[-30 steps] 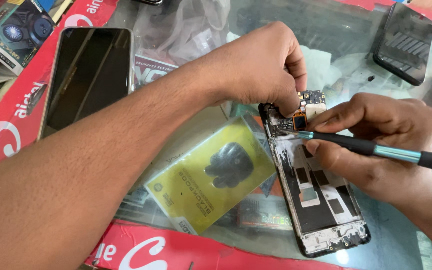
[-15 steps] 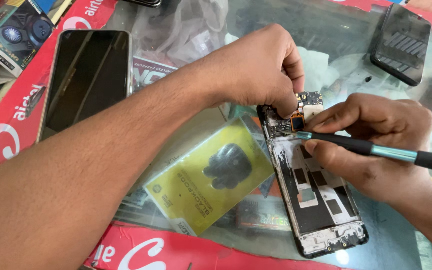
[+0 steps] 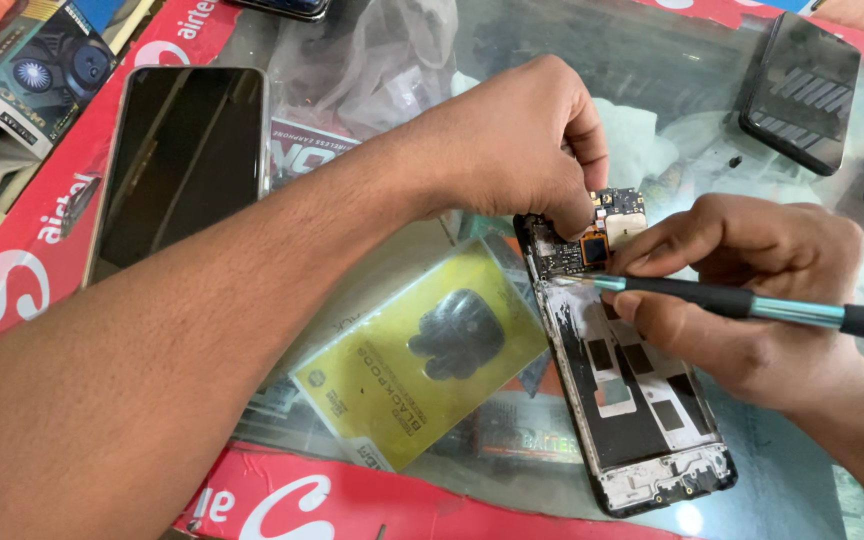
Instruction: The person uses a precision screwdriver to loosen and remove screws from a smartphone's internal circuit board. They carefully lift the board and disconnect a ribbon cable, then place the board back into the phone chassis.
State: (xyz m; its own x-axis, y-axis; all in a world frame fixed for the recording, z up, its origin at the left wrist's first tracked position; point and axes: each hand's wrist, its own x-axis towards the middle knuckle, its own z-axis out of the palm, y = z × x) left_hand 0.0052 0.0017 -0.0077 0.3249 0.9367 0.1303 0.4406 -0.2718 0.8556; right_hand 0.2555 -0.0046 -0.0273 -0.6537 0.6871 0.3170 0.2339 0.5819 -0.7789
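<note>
An opened phone frame [image 3: 642,420] lies on the glass counter, its circuit board [image 3: 592,240] exposed at the top end. My left hand [image 3: 512,150] pinches a part at the top of that board with fingertips closed. A teal and black screwdriver [image 3: 752,305] rests in my right hand [image 3: 742,290], its tip touching the board's left side.
A yellow blister pack with a black item [image 3: 422,360] lies just left of the frame. A dark phone screen [image 3: 182,150] rests at the far left, a black phone back [image 3: 800,90] at the upper right, crumpled clear plastic [image 3: 372,60] behind. Red printed strips edge the glass.
The phone frame and both hands have shifted very slightly; the screwdriver tip stays at the board and my left fingers stay pinched at its top.
</note>
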